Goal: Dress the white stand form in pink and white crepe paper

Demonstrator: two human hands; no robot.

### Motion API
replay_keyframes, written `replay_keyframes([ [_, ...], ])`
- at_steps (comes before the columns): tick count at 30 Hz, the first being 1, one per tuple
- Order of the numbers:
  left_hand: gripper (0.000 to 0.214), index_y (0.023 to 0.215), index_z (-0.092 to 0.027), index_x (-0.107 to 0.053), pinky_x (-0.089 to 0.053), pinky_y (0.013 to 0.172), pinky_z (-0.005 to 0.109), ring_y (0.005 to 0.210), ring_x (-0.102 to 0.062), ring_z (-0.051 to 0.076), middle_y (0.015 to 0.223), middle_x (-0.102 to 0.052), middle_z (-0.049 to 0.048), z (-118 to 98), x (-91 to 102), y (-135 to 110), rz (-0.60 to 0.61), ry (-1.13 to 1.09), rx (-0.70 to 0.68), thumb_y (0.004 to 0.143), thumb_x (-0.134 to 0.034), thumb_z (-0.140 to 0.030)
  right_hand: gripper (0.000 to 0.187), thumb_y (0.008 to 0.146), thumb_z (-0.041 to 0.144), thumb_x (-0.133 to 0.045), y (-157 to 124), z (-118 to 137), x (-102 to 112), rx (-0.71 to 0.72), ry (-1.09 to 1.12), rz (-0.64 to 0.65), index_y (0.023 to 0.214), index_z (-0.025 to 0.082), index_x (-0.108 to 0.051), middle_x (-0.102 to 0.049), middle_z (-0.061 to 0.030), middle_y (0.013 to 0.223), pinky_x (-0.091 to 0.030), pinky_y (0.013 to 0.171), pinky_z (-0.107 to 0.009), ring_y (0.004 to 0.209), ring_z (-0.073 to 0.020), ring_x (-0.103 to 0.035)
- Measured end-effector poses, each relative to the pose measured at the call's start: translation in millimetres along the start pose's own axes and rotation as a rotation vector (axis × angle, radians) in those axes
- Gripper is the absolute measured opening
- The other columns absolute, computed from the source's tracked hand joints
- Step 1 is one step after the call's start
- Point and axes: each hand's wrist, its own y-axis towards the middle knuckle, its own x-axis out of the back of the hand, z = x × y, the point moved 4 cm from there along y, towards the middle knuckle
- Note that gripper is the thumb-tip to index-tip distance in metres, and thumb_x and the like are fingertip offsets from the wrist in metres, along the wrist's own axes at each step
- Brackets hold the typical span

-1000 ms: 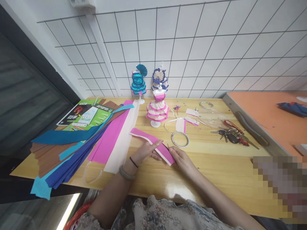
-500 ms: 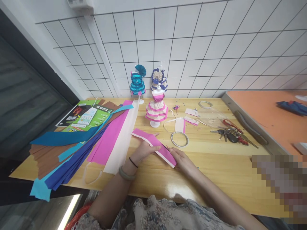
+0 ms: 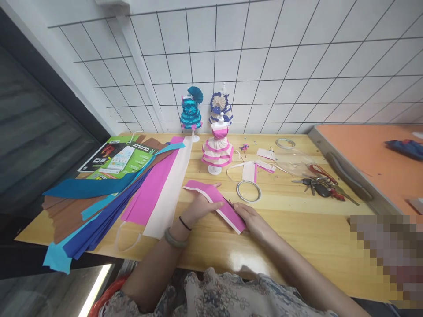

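My left hand point(image 3: 204, 207) pinches a pink crepe paper strip point(image 3: 216, 198) with a white edge, thumb on top and fingers beneath. At the strip's right edge, my right hand point(image 3: 248, 216) is closed around scissors point(image 3: 228, 202); only their thin dark blades show, and the handles are hidden in the fingers. Just beyond the paper stands a small white dress form in a pink and white paper dress point(image 3: 217, 150). Behind it are a teal paper dress point(image 3: 191, 112) and a blue and cream one point(image 3: 220, 105).
Coloured crepe paper strips point(image 3: 145, 189) fan out at left beside a green printed packet point(image 3: 140, 162). Right of centre lie a tape ring point(image 3: 248, 191), paper scraps point(image 3: 249, 171) and keys point(image 3: 322, 189). An orange-topped surface point(image 3: 380, 163) borders the table; a blurred patch covers the lower right.
The view has shifted slightly. Both hands keep their hold on the pink strip and scissors, with the blades still at the strip's right edge.
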Motion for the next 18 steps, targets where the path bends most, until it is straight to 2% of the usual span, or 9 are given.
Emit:
replay_keyframes([
  [4, 0.075, 0.134, -0.016, -0.039, -0.042, 0.090, 0.035, 0.093, -0.053, 0.019, 0.098, -0.060, 0.0047, -0.8, -0.6, -0.9, 0.006, 0.009, 0.004, 0.067, -0.071, -0.030, 0.045, 0.075, 0.057, -0.052, 2.2, 5.9, 0.7, 0.110, -0.041, -0.009, 0.086, 0.016, -0.064, -0.063, -0.0063, 0.085, -0.041, 0.066, -0.028, 0.074, -0.0190, -0.052],
  [7, 0.074, 0.133, -0.017, -0.040, -0.042, 0.091, 0.036, 0.095, -0.054, 0.020, 0.101, -0.060, 0.0055, 0.2, 1.2, -0.3, -0.019, 0.011, -0.009, 0.067, -0.071, -0.032, 0.046, 0.076, 0.058, -0.050, 1.5, 3.4, 0.8, 0.057, -0.036, -0.008, 0.091, 0.016, -0.064, -0.061, -0.0042, 0.076, -0.039, 0.056, -0.027, 0.063, -0.0161, -0.048],
  [11, 0.073, 0.132, -0.017, -0.041, -0.042, 0.091, 0.036, 0.096, -0.054, 0.021, 0.101, -0.061, 0.0064, 2.8, 3.3, 1.0, -0.045, 0.004, -0.024, 0.067, -0.071, -0.033, 0.050, 0.075, 0.059, -0.050, 1.1, -3.9, -0.4, -0.061, 0.013, 0.015, 0.100, 0.017, -0.062, -0.049, 0.0030, 0.054, -0.027, 0.041, -0.024, 0.044, -0.0111, -0.035],
  [13, 0.075, 0.133, -0.016, -0.039, -0.042, 0.089, 0.037, 0.092, -0.055, 0.020, 0.097, -0.061, 0.0052, 3.8, 2.3, 1.2, -0.021, -0.009, -0.008, 0.067, -0.071, -0.032, 0.050, 0.075, 0.059, -0.051, 2.1, -3.3, -1.0, -0.023, 0.032, 0.026, 0.097, 0.016, -0.063, -0.047, 0.0039, 0.053, -0.027, 0.043, -0.024, 0.045, -0.0104, -0.034],
  [18, 0.076, 0.134, -0.018, -0.038, -0.043, 0.087, 0.036, 0.087, -0.055, 0.018, 0.092, -0.060, 0.0033, 0.5, 0.3, -0.2, 0.013, -0.013, 0.007, 0.067, -0.071, -0.031, 0.048, 0.075, 0.060, -0.052, 4.4, 0.4, -1.5, 0.053, 0.012, 0.040, 0.091, 0.016, -0.064, -0.056, 0.0005, 0.066, -0.034, 0.054, -0.026, 0.056, -0.0130, -0.043],
])
